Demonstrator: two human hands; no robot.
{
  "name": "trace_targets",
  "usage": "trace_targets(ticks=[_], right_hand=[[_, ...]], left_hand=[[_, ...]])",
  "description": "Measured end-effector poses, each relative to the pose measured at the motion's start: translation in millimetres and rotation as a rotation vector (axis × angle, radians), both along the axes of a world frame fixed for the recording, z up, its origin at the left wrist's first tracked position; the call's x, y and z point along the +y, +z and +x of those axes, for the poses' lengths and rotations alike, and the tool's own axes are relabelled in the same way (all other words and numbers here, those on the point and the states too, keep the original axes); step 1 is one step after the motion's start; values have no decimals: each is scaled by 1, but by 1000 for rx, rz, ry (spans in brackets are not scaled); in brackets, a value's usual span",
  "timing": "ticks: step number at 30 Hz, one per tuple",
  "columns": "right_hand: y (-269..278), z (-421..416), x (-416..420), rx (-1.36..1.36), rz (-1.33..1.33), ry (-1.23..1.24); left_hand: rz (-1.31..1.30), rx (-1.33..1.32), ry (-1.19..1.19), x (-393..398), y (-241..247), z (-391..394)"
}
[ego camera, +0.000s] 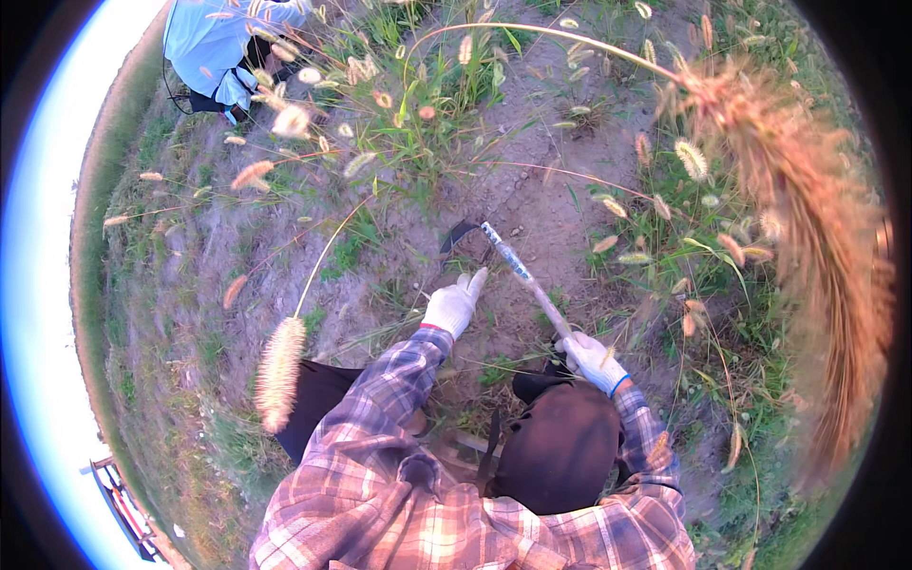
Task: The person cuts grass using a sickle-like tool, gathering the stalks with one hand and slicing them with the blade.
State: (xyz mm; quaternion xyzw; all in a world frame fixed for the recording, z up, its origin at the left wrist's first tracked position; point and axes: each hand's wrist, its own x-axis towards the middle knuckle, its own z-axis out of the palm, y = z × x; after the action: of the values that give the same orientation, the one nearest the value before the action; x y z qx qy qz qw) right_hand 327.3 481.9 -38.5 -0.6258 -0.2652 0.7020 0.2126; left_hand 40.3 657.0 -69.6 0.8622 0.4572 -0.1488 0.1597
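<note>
My right hand (pixel 593 360), in a white knit glove with a blue cuff edge, grips the lower end of a sickle's pale, worn handle (pixel 533 283). The handle slants up and left to a dark curved blade (pixel 458 236), close over the bare soil. Left of the handle, my left hand (pixel 454 305) reaches out in a white glove with a red cuff edge. Its fingers point towards the soil below the blade, some extended and apart. No object shows in it. Thin grass stems lie beside its wrist.
Foxtail grass (pixel 456 85) grows ahead, and more weeds (pixel 719 299) stand on the right. A large foxtail seed head (pixel 812 192) hangs close to the camera, another (pixel 281 374) at left. A person in a light blue top (pixel 206 50) crouches at the upper left.
</note>
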Motion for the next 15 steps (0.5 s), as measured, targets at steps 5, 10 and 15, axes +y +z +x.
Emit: trace_targets(ticks=[5,10,15], right_hand=[[9,18,-24,-82,81,113],[11,35,-85,-113,-70,-28],[78,56,-154,-282,270,-22]], left_hand=[[106,198,58,52,-1,-13],[-217,241,-71,49,-5,-13],[-206,-34,73,2,-2,42]])
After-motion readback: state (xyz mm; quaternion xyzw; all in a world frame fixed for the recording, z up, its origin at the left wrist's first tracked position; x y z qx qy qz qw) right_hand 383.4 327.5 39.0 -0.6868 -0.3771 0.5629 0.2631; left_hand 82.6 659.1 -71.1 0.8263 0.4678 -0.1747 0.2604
